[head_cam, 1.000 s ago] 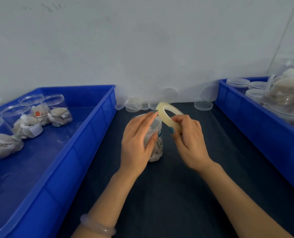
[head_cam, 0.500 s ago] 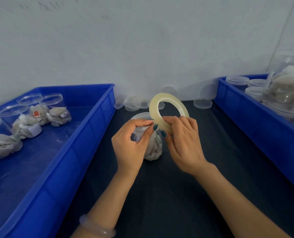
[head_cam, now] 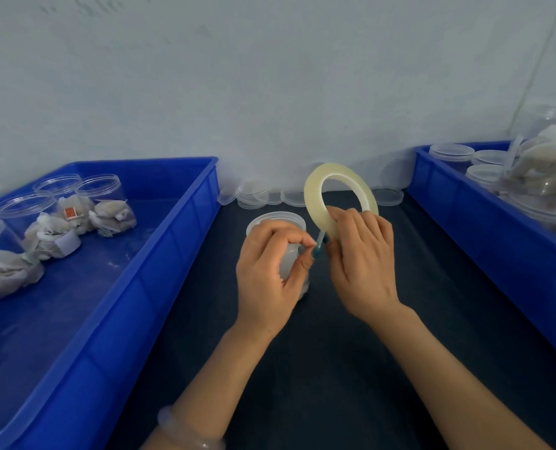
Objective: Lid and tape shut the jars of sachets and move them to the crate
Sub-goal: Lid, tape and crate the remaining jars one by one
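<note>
Jars of sachets (head_cam: 104, 203) stand in the blue crate (head_cam: 185, 228) at far left, while one lidded jar (head_cam: 280, 220) waits on the dark table (head_cam: 335, 368) at centre, partly hidden behind the left hand (head_cam: 267, 274). That hand's thumb and forefinger pinch the free tape end (head_cam: 320, 238), just lifted off the tape roll (head_cam: 312, 196), which the right hand (head_cam: 362, 264) grips upright by its lower edge, just right of the jar. The step appears to be drawing out a first length of tape. It would go best with a steady pull, the strip kept flat and untwisted, then pressed across the seam between lid and jar wall. The jar may need steadying, since neither hand holds it. A second blue crate (head_cam: 484, 235) of containers sits at far right.
</note>
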`<state>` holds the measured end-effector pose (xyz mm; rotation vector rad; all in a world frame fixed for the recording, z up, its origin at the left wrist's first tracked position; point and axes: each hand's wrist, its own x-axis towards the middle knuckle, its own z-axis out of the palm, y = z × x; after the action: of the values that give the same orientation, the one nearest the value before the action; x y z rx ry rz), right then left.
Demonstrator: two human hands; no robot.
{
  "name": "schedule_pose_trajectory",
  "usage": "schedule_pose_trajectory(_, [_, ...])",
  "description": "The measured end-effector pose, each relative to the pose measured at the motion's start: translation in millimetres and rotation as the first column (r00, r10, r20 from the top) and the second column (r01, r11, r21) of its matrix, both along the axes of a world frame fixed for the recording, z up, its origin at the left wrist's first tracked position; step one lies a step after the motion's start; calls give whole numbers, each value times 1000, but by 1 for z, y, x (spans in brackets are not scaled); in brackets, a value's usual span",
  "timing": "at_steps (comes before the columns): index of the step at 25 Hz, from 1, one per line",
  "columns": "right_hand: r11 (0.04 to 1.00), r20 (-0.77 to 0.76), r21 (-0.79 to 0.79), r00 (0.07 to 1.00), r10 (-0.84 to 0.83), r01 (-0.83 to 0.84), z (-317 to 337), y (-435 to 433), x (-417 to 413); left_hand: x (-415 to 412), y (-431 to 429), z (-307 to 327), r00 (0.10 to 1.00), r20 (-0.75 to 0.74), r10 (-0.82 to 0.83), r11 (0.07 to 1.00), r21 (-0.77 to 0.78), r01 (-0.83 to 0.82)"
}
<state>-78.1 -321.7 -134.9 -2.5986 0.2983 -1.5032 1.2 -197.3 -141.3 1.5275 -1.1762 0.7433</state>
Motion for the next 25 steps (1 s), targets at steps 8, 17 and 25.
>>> schedule_pose_trajectory(8, [996, 34, -87, 999, 39, -36, -1, -1, -2, -7, 4, 3, 995, -32, 93, 995, -29, -94])
schedule_pose_trajectory(17, [932, 143, -297, 974, -174, 210, -2, -4, -4, 3, 9, 6, 975, 67, 213, 972, -118, -205])
schedule_pose_trajectory(25, [870, 141, -407, 960, -243, 280, -13, -37, -8, 12, 20, 14, 946, 57, 319, 945, -89, -314])
